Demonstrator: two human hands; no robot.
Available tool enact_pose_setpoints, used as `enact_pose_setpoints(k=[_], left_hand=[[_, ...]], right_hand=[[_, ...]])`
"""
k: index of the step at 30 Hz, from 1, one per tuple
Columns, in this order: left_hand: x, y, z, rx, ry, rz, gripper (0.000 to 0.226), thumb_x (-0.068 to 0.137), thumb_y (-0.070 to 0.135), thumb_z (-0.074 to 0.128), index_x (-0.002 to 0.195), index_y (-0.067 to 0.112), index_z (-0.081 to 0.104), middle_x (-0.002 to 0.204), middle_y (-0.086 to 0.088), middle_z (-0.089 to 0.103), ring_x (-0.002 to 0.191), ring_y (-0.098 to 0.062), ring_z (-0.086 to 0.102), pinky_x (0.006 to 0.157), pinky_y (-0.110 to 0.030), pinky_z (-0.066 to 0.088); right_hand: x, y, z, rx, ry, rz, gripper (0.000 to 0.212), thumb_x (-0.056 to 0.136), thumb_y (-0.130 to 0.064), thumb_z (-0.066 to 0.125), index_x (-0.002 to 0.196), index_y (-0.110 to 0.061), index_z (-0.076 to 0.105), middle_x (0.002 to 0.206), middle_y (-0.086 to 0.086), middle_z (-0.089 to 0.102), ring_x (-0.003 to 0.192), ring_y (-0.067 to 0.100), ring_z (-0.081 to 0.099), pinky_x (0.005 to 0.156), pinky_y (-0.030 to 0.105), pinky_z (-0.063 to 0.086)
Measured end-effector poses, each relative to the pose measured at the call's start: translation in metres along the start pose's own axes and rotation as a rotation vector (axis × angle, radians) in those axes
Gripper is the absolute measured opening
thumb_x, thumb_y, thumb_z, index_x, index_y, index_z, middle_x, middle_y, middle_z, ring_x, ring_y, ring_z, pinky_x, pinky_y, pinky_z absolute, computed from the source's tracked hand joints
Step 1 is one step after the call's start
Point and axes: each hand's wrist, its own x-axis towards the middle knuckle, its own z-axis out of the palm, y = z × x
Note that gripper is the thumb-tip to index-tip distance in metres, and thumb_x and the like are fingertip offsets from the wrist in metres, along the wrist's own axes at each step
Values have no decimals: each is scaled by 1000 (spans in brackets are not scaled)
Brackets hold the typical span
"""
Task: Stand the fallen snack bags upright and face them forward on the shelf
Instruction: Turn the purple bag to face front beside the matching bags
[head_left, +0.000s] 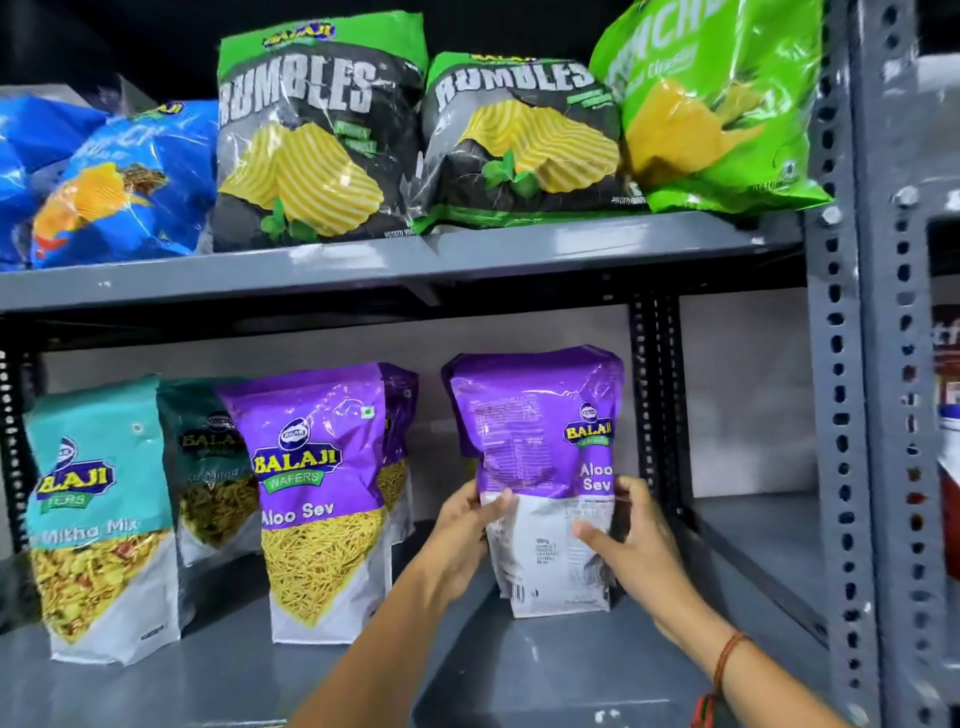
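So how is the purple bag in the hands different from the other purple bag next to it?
The held purple bag shows its back, with small print; the standing purple bag shows its front, with yellow snack visible. The held one is gripped by the left hand and right hand; the standing one is untouched. Both say Aloo Sev.

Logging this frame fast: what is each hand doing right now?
Left hand: closed on the left edge of the purple Aloo Sev bag.
Right hand: closed on the same bag's right edge.

blue chip bag (31, 171) cropped left, second purple bag (400, 410) mostly hidden
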Motion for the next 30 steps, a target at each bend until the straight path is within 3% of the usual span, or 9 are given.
enact_pose_setpoints(k=[3, 6, 12, 16, 19, 22, 25, 28, 30], left_hand=[[-7, 1, 0, 11, 21, -75, 42, 87, 39, 62, 119, 13, 68, 117, -8, 74, 107, -22, 69, 96, -40, 48], [-15, -1, 6, -5, 84, -161, 53, 93, 58, 37, 113, 22, 70, 110, -1, 77, 104, -16, 69, 82, -33, 53], [-27, -17, 5, 105, 167, -89, 40, 96, 34, 49, 82, 7, 74, 68, -9, 69, 53, -11, 66, 54, -18, 52], [-14, -34, -5, 222, 288, -3, 9, 87, 21, 67, 96, 23, 65, 100, -5, 67, 88, -15, 64, 87, -30, 51], [-9, -33, 4, 118, 178, -87, 56, 81, 41, 71, 128, 24, 46, 127, 0, 58, 117, -15, 55, 106, -30, 39], [-9, -35, 15, 54, 104, -110, 52, 84, 35, 69, 129, 22, 47, 115, 3, 64, 109, -11, 61, 98, -27, 45], [-11, -37, 15, 63, 148, -70, 57, 71, 31, 82, 119, 21, 53, 94, 0, 56, 92, -12, 61, 82, -19, 46], [-3, -37, 6, 83, 106, -93, 100, 42, 51, 91, 128, 24, 48, 111, 0, 59, 110, -16, 62, 100, -30, 47], [0, -36, 5, 66, 0, -110, 95, 50, 41, 92, 132, 21, 49, 124, 0, 68, 117, -19, 64, 108, -39, 45]], right_hand=[[-16, -9, -2, -136, 141, -28, 41, 72, -16, 81, 102, -20, 53, 92, -5, 54, 85, 20, 54, 78, 33, 47], [-39, -16, 7, -129, -54, 27, 33, 83, -25, 72, 111, -23, 54, 98, -7, 50, 90, 16, 55, 88, 33, 47], [-35, -20, 4, -7, -218, 120, 70, 70, -63, 70, 130, -41, 43, 127, -15, 44, 123, 2, 41, 104, 28, 32], [-33, -20, 5, -20, -186, 35, 57, 67, -44, 83, 117, -40, 55, 110, -27, 56, 108, -9, 50, 94, 25, 40], [-22, -13, -3, 120, -309, 97, 64, 67, -25, 87, 121, -31, 55, 115, -13, 70, 105, -5, 64, 88, 19, 49], [-5, 2, -15, 255, -338, 197, 83, 55, -26, 91, 126, -21, 48, 122, 0, 69, 107, 8, 67, 89, 25, 53], [5, 11, -20, 254, -238, 188, 44, 76, -7, 78, 116, -15, 59, 116, 9, 72, 101, 16, 68, 92, 31, 50], [5, 19, -21, 296, -254, 233, 45, 73, -15, 81, 114, -15, 61, 113, 9, 74, 103, 19, 71, 86, 27, 57], [4, 22, -19, 324, -304, 257, 44, 78, -13, 77, 118, -16, 58, 112, 5, 76, 97, 12, 73, 73, 19, 58]])
